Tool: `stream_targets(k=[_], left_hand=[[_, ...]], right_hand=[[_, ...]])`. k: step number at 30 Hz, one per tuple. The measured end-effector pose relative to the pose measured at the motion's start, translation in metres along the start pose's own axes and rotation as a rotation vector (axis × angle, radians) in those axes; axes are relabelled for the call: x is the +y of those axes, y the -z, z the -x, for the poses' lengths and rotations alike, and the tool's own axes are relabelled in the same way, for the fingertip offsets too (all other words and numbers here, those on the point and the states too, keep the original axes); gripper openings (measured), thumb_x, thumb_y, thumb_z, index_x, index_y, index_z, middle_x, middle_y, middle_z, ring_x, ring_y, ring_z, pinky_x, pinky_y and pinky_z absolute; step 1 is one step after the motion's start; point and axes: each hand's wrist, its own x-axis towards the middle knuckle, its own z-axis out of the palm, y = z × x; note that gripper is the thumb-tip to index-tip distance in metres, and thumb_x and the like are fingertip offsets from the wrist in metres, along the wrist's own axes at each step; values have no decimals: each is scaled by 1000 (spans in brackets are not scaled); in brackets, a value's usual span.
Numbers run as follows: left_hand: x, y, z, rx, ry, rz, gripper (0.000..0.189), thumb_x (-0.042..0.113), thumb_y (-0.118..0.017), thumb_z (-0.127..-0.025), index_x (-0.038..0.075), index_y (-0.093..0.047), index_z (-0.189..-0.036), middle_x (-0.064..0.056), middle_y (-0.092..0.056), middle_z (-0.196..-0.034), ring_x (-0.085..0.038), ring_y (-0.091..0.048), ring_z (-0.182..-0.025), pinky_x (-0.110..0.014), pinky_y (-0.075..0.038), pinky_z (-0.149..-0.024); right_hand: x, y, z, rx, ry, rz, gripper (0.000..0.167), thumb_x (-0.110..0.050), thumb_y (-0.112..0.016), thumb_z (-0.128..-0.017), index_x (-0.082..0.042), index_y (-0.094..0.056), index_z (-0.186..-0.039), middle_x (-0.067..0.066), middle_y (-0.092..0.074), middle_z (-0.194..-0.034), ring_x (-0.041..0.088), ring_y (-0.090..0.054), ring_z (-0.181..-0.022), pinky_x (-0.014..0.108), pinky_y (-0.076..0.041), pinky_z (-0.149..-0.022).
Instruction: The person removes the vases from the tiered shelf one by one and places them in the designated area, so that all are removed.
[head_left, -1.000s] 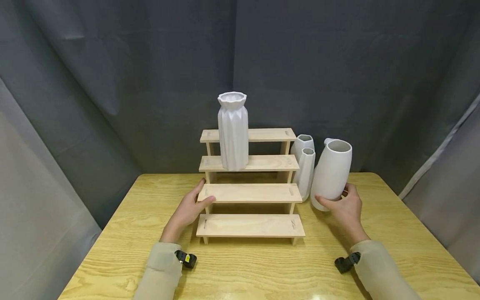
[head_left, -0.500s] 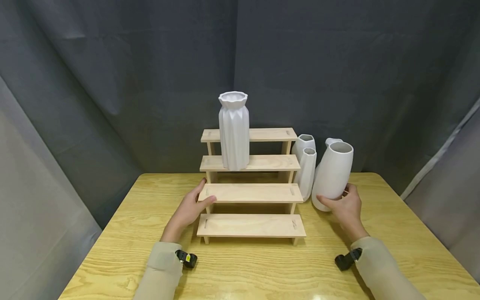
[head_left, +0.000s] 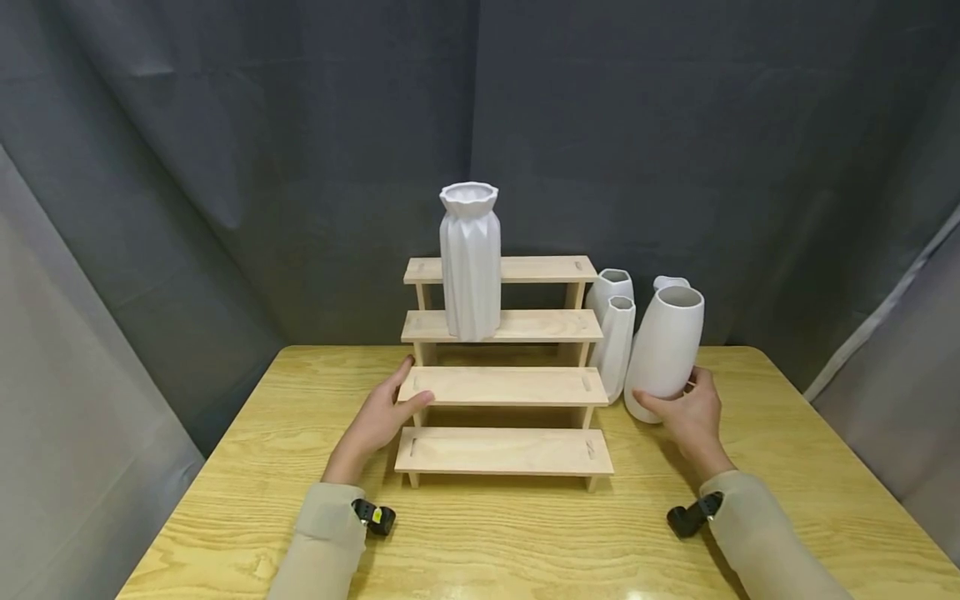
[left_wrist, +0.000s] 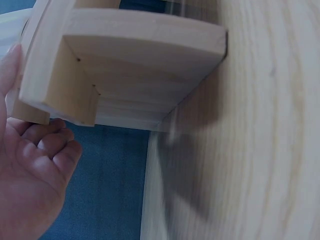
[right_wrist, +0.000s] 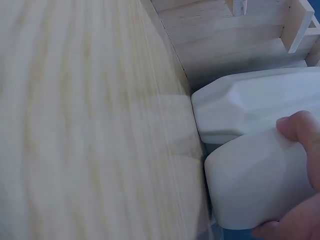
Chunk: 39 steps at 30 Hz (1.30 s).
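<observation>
My left hand (head_left: 378, 421) holds the left end of a four-step wooden display stand (head_left: 501, 385), thumb on top of a lower step. In the left wrist view the fingers (left_wrist: 52, 140) are curled under the wood. At the stand's right, my right hand (head_left: 692, 417) grips a smooth white vase (head_left: 666, 350) low on its body. The right wrist view has the thumb and a finger on either side of this vase (right_wrist: 255, 180), its base at the tabletop. A pleated white vase (head_left: 470, 258) stands upright on an upper step, left of centre.
Two faceted white vases, a slim one (head_left: 617, 350) and one behind it (head_left: 613, 279), stand close against the stand's right side. Another white vase (head_left: 670, 282) is mostly hidden behind the gripped one. Dark curtain (head_left: 300, 167) hangs behind the wooden table (head_left: 495, 542).
The gripped vase's rim has dipped slightly, showing more of the vase behind it. The head view has shifted a little. The left hand keeps its place on the stand.
</observation>
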Motion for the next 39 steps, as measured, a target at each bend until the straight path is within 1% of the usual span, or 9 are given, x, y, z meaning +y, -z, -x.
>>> stream_targets(k=[5, 8, 12, 14, 19, 27, 32, 34, 39], left_hand=[[-3, 0, -2, -1, 3, -13, 81, 37, -60, -99, 9, -14, -159, -10, -12, -163, -30, -11, -148, -50, -18, -117], [-16, -2, -7, 8, 1, 0, 82, 40, -61, -99, 12, -13, -159, -7, -11, -163, -28, -9, -148, -50, -16, -118], [-35, -5, -14, 32, 0, 0, 84, 49, -60, -96, 21, -14, -159, 1, -11, -163, -25, -9, -149, -50, -16, -118], [-39, -6, -15, 40, -4, -7, 86, 54, -60, -94, 22, -15, -159, 3, -12, -163, -24, -10, -149, -51, -17, -118], [-39, -6, -15, 46, -12, -9, 89, 57, -61, -92, 20, -16, -160, 4, -13, -163, -23, -10, -148, -50, -17, -118], [-39, -6, -16, 51, -21, -15, 89, 55, -61, -93, 18, -16, -160, 1, -13, -163, -24, -11, -148, -49, -18, -118], [-39, -6, -17, 51, -22, -3, 89, 56, -61, -92, 19, -16, -160, 2, -13, -163, -25, -11, -149, -51, -17, -118], [-39, -6, -17, 53, -17, 1, 89, 57, -62, -92, 20, -16, -160, 3, -13, -163, -25, -11, -149, -50, -17, -118], [-41, -6, -18, 50, -8, -8, 90, 58, -61, -91, 20, -16, -160, 5, -13, -162, -22, -11, -148, -48, -18, -118]], right_hand=[[1, -1, -1, -2, -3, 1, 100, -29, -90, -72, 0, -30, -147, 24, -42, -142, 39, -43, -128, 55, -37, -106], [3, -2, -2, 3, -1, -8, 100, -28, -90, -72, 0, -30, -146, 23, -43, -142, 38, -43, -127, 54, -37, -106], [3, -3, -3, -7, -7, -36, 102, -27, -90, -72, -2, -26, -148, 23, -40, -144, 39, -42, -129, 54, -36, -108], [4, -3, -4, -18, -16, -46, 105, -28, -90, -73, -3, -23, -149, 23, -38, -145, 39, -40, -131, 55, -34, -109], [5, -3, -4, -35, -39, -33, 107, -29, -89, -73, -5, -20, -151, 23, -35, -148, 40, -37, -134, 56, -32, -110], [4, -2, -5, -36, -45, -30, 105, -29, -89, -74, -3, -22, -150, 23, -37, -146, 39, -39, -133, 53, -34, -110], [3, -2, -5, -36, -46, -29, 106, -31, -89, -74, -2, -22, -150, 24, -37, -146, 39, -39, -132, 53, -35, -109], [3, -2, -5, -37, -46, -27, 106, -32, -89, -74, -1, -22, -150, 24, -37, -146, 40, -40, -132, 53, -35, -109], [3, -2, -5, -43, -54, -19, 107, -33, -89, -74, 0, -22, -150, 25, -37, -146, 40, -40, -132, 53, -36, -108]])
